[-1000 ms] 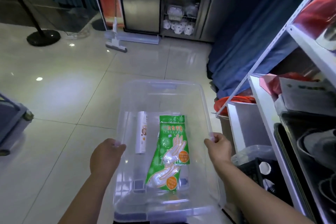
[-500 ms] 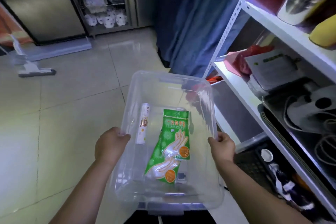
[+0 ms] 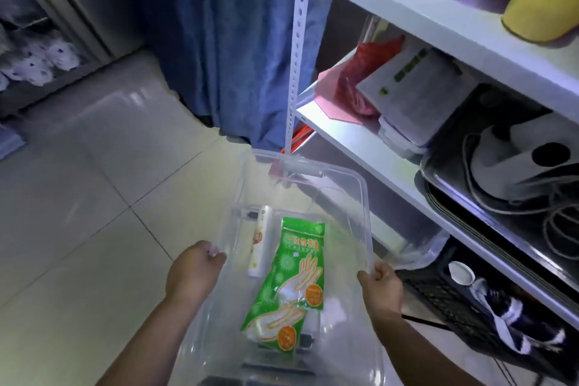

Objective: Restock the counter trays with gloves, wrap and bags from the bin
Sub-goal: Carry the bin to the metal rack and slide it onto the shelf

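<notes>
I carry a clear plastic bin (image 3: 351, 178) in front of me above the tiled floor. My left hand (image 3: 194, 269) grips its left rim and my right hand (image 3: 380, 287) grips its right rim. Inside the bin lies a green pack of disposable gloves (image 3: 291, 279) with orange stickers. A white roll of wrap (image 3: 260, 241) lies along the pack's left side. The bin's far end is close to the white shelf unit.
A white metal shelf rack (image 3: 369, 141) stands on the right, with a red bag and papers, a metal tray (image 3: 488, 197) holding cables, and a yellow object on top. A black crate (image 3: 438, 301) sits underneath. A blue curtain (image 3: 225, 41) hangs ahead. Tiled floor lies to the left.
My view has swung right, away from the open floor and mop toward the shelf rack. Both hands keep the same grip on the bin, and its contents have barely shifted.
</notes>
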The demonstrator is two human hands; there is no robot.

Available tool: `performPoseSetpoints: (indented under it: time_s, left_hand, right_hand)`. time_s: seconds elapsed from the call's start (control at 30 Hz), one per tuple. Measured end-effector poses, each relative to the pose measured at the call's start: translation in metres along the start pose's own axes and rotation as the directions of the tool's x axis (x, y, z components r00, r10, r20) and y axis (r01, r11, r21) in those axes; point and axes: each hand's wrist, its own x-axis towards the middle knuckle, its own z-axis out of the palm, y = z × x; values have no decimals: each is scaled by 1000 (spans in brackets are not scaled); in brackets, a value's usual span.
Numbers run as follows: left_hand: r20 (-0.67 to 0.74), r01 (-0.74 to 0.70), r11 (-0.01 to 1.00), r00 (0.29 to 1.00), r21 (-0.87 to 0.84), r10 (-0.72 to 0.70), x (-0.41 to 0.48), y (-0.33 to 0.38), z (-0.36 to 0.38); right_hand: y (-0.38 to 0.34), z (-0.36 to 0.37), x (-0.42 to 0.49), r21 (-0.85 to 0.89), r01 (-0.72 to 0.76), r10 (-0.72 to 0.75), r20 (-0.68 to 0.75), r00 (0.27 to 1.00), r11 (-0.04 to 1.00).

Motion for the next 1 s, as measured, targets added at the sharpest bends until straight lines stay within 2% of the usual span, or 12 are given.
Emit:
performPoseSetpoints:
  time_s: [0.13,0.37,0.57,0.7,1.0]
  left_hand:
    - [66,-94,988,994,125,86,69,24,32]
    - [206,-244,946,958,214,201,167,61,85]
    - [288,-361,920,907,154,308,236,93,129]
    - [338,-357,932,886,63,317,276,105,160]
    - [287,-448,894,858,13,425,314,115,185]
  right_hand:
    - [10,31,39,4,-92,93,-30,995,996]
    - [23,64,94,41,-191,196,-213,957,981]
    - [22,87,131,176,-243,293,-373,880,954]
    - [25,110,159,247,-217,309,-435,846,944]
    - [12,144,199,393,-150,355,-525,774,907]
